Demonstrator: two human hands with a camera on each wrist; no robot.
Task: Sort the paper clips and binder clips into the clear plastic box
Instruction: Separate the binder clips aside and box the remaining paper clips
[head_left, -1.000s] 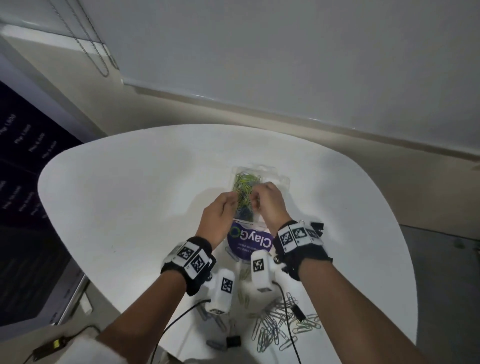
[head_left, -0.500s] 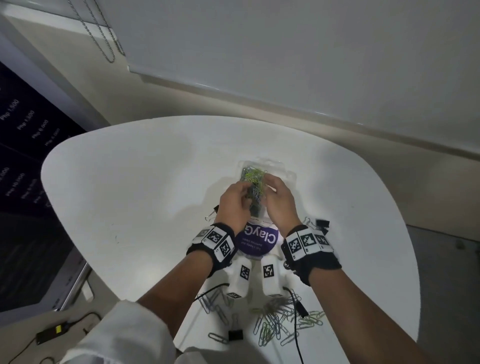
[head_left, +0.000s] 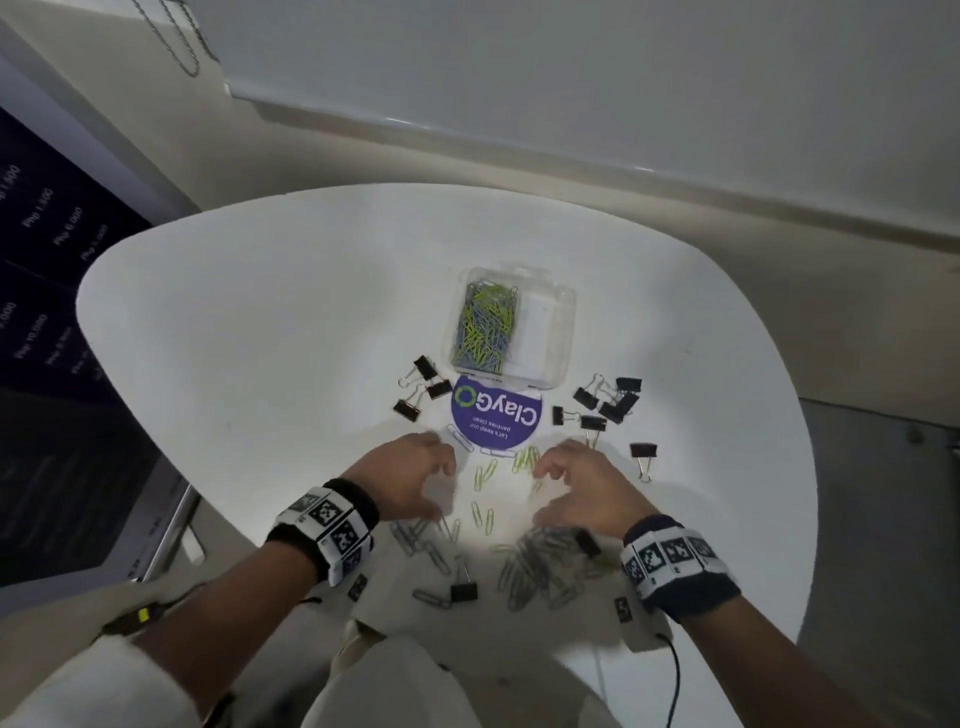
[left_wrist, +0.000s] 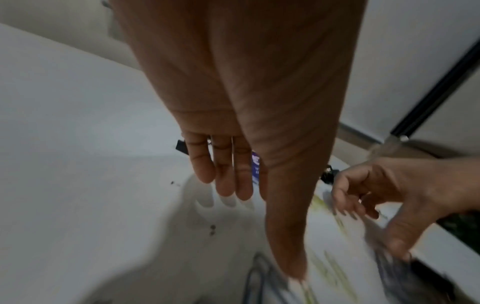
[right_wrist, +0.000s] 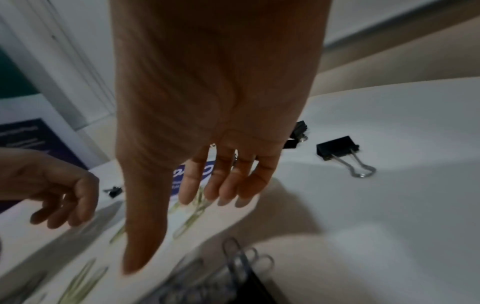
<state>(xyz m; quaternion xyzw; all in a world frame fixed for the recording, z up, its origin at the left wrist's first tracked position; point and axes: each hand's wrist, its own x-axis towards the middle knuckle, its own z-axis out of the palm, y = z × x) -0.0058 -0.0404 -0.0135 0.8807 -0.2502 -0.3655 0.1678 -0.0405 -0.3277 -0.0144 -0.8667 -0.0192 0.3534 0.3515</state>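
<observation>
So both hands are empty and hovering low over the white desk, palms down. The left hand has its fingers loosely spread and relaxed, and the right hand is the same, fingers a bit curled but gripping nothing. Between and under them there's a scatter of loose paper clips, silver ones nearest the person and a few yellow-green ones further up.

The clear plastic box sits past the hands, lid open, with a pile of green and blue clips in its left compartment; the right compartment looks bare. A purple round sticker lies just in front of it.

Black binder clips are in two bunches either side of the sticker: left group, right group. One more sits down among the silver clips.
</observation>
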